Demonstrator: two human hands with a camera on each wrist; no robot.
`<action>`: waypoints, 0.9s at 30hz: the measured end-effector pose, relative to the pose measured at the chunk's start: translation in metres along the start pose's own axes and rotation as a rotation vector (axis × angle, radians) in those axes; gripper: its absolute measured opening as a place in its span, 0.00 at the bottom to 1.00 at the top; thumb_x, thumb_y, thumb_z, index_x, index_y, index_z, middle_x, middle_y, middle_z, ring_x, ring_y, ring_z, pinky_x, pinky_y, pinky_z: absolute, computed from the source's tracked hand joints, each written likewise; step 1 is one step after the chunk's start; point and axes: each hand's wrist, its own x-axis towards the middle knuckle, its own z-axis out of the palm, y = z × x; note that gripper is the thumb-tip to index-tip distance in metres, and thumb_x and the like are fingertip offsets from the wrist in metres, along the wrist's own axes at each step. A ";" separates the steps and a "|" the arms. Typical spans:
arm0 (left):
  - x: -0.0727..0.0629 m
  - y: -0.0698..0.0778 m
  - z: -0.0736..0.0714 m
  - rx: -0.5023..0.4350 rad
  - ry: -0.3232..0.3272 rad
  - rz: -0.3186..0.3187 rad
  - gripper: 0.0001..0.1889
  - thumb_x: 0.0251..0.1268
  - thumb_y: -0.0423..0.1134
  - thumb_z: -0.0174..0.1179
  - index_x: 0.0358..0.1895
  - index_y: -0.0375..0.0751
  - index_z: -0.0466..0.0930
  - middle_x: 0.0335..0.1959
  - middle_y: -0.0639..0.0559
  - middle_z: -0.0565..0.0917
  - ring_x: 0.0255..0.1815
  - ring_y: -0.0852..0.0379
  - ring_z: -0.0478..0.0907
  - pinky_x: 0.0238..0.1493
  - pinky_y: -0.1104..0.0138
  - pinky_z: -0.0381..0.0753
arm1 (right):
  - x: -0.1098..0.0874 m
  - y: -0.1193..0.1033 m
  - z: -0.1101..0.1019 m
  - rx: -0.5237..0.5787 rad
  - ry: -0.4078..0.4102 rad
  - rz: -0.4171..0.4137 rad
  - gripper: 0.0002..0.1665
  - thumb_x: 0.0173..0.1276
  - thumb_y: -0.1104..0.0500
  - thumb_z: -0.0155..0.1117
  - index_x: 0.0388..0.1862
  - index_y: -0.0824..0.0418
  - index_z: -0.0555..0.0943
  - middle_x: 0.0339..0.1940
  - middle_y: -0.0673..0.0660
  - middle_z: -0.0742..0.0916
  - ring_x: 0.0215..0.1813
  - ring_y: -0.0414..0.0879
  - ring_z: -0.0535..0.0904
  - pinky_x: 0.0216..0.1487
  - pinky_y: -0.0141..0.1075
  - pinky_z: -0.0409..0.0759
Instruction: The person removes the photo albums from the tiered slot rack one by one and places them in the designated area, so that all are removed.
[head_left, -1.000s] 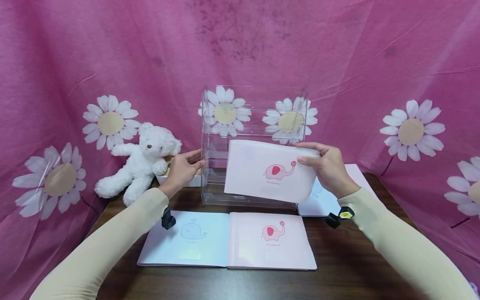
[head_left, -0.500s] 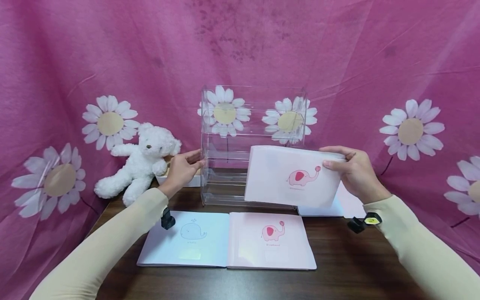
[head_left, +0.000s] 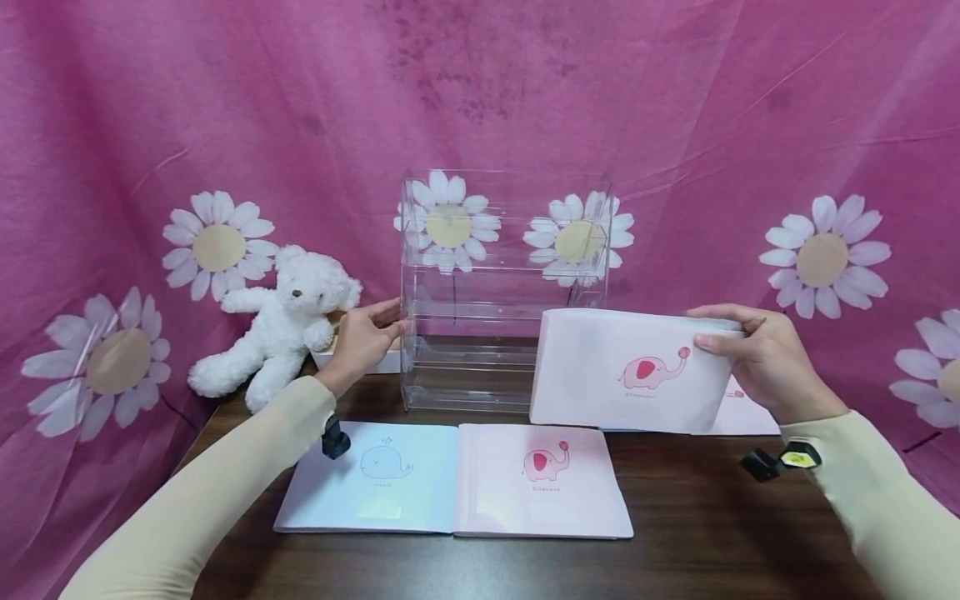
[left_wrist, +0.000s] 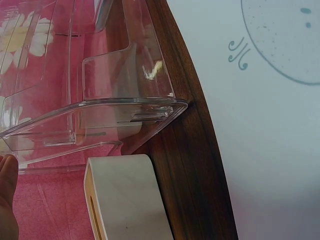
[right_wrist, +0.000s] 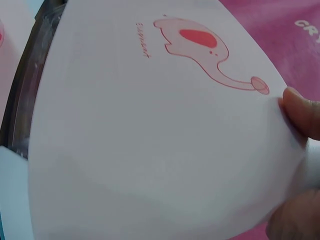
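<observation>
My right hand [head_left: 783,367] pinches the right edge of a white booklet [head_left: 581,375] with a pink elephant drawing, thumb on the front. The booklet hangs upright, overlapping the lower right of a clear acrylic rack [head_left: 457,400] in the head view. In the right wrist view, its page bends slightly beside the thumb [right_wrist: 302,112]. My left hand [head_left: 360,346] rests its fingertips and thumb on the rack's left side. On the table in front, an open booklet [head_left: 502,521] shows a blue whale and a pink elephant.
Another open booklet [head_left: 753,417] lies behind the held one, partly hidden. A white teddy bear [head_left: 285,325] sits at the back left, beside a white box [left_wrist: 127,200] near the rack. A pink flowered curtain [head_left: 697,125] hangs behind the dark wooden table [head_left: 697,517].
My right hand has carried the booklet rightward and a little down, uncovering more of the rack and covering more of the booklet behind. The left hand has stayed at the rack's side.
</observation>
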 end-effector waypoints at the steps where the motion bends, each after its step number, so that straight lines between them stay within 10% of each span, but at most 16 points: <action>1: 0.000 0.000 0.000 0.001 0.001 0.002 0.26 0.68 0.36 0.67 0.69 0.39 0.76 0.60 0.41 0.85 0.62 0.49 0.84 0.57 0.59 0.86 | -0.002 0.000 -0.003 -0.015 0.008 0.000 0.22 0.68 0.79 0.58 0.54 0.64 0.87 0.41 0.52 0.93 0.40 0.43 0.90 0.38 0.34 0.89; 27: 0.001 0.000 0.000 -0.002 -0.007 -0.014 0.26 0.69 0.37 0.66 0.70 0.40 0.75 0.61 0.42 0.85 0.62 0.49 0.83 0.57 0.58 0.86 | -0.044 0.038 -0.103 -0.193 -0.168 0.279 0.27 0.74 0.75 0.51 0.57 0.52 0.87 0.41 0.50 0.93 0.38 0.48 0.91 0.35 0.42 0.90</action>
